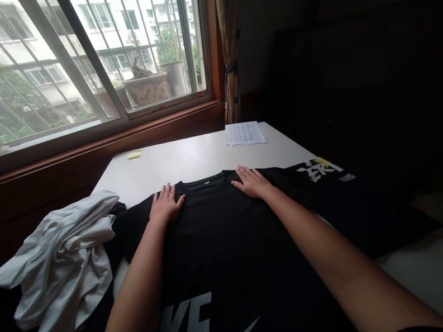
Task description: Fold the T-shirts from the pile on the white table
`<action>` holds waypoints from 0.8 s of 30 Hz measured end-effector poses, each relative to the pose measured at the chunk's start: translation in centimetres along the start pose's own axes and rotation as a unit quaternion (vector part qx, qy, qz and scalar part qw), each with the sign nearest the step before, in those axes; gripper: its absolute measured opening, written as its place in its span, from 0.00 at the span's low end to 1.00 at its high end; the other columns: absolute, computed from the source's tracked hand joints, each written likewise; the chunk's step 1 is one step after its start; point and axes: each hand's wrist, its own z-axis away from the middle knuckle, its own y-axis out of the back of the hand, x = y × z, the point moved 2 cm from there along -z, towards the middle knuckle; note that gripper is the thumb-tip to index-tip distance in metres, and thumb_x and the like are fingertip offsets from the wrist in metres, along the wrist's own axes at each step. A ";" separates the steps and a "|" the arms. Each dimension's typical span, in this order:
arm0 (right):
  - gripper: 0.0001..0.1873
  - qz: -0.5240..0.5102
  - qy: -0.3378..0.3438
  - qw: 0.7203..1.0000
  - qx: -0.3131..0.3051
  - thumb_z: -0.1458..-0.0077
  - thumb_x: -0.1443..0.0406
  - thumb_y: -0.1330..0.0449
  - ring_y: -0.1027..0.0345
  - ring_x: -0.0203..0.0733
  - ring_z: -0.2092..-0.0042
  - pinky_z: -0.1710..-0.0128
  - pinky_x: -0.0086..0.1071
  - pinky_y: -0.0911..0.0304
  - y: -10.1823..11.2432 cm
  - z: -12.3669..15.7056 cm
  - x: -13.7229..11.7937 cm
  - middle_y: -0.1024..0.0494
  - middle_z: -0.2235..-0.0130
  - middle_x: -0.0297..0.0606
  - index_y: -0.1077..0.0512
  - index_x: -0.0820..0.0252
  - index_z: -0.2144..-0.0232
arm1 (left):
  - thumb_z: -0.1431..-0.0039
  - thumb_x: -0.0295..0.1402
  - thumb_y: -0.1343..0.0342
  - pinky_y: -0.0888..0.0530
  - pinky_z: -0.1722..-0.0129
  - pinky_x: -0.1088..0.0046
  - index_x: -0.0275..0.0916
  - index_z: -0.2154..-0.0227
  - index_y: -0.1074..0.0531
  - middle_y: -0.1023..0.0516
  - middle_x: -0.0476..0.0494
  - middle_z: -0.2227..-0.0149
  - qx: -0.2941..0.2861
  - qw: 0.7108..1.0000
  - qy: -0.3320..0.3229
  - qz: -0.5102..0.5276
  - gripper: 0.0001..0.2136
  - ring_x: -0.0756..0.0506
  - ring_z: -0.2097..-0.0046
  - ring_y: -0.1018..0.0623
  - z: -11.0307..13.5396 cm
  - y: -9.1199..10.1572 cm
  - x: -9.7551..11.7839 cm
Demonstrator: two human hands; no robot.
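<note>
I recorded the left hand point(165, 204) and right hand point(251, 183) flat on the black T-shirt point(228, 244), fingers point(167, 190) extended, released, collar point(208, 191) between.

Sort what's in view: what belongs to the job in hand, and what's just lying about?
In the job:
left hand
right hand
black T-shirt, under both hands
possibly white garment, lettered dark cloth

Apparently lying about:
yellow note
papers
</note>
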 end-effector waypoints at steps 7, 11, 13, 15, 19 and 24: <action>0.47 -0.003 0.000 1.000 0.004 0.35 0.40 0.68 0.72 0.43 0.25 0.27 0.43 0.71 -0.1 -1.0 0.0 0.65 0.24 0.36 0.60 0.64 0.26 | 0.33 0.60 0.73 0.56 0.27 0.54 0.40 0.26 0.56 0.62 0.47 0.25 -0.003 1.000 -0.001 -0.002 0.40 0.41 0.25 0.60 -1.2 0.0 -0.3; 0.47 -0.001 -0.001 1.000 0.005 0.35 0.40 0.68 0.72 0.43 0.25 0.27 0.42 0.72 -0.1 -1.5 0.0 0.65 0.24 0.36 0.60 0.63 0.26 | 0.33 0.60 0.73 0.56 0.27 0.54 0.39 0.26 0.56 0.63 0.46 0.24 -0.002 1.000 -0.002 -0.005 0.40 0.41 0.25 0.60 -1.8 0.1 -0.3; 0.47 -0.001 0.001 1.000 0.004 0.35 0.40 0.68 0.72 0.43 0.25 0.27 0.42 0.72 -0.1 -1.8 -0.1 0.65 0.24 0.37 0.60 0.63 0.26 | 0.32 0.60 0.73 0.56 0.27 0.54 0.39 0.26 0.56 0.63 0.46 0.24 -0.003 1.000 -0.002 -0.006 0.40 0.41 0.25 0.60 -2.0 0.1 -0.3; 0.47 -0.004 0.003 1.000 0.001 0.35 0.40 0.67 0.72 0.44 0.25 0.27 0.42 0.73 0.0 -1.9 -0.1 0.65 0.24 0.37 0.60 0.63 0.26 | 0.32 0.59 0.73 0.56 0.27 0.54 0.39 0.26 0.56 0.63 0.46 0.24 -0.004 1.000 -0.003 -0.007 0.39 0.41 0.25 0.61 -2.1 0.1 -0.3; 0.45 -0.013 0.015 1.000 -0.004 0.34 0.42 0.65 0.72 0.46 0.25 0.27 0.44 0.71 0.5 -2.1 -0.3 0.65 0.24 0.38 0.59 0.63 0.26 | 0.31 0.57 0.71 0.55 0.28 0.51 0.36 0.27 0.56 0.64 0.43 0.24 -0.008 1.000 -0.009 -0.010 0.39 0.40 0.25 0.62 -2.6 0.6 -0.4; 0.43 -0.032 0.057 0.997 0.037 0.32 0.45 0.64 0.71 0.48 0.25 0.27 0.48 0.68 1.8 -0.7 -1.9 0.64 0.24 0.44 0.57 0.66 0.26 | 0.27 0.49 0.67 0.53 0.28 0.47 0.34 0.27 0.54 0.60 0.40 0.25 0.057 0.996 -0.060 -0.031 0.33 0.38 0.25 0.61 -1.1 2.1 1.7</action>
